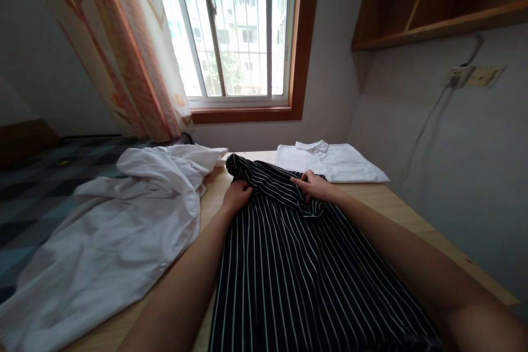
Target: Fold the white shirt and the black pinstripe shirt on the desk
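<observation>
A black garment with thin white stripes lies lengthwise on the wooden table, its near end running out of the bottom of the view. Its far end is bunched and partly turned over. My left hand is closed on the cloth at the left of this bunched end, fingertips tucked against the fabric. On the right side, my right hand pinches a turned-over part, thumb and forefinger on the stripes. Some fingers of both hands are hidden by the cloth.
A folded white shirt lies at the table's far right. Left, a crumpled white garment spreads over the table edge toward a checked bed. Beyond are a curtain and window; a shelf hangs upper right.
</observation>
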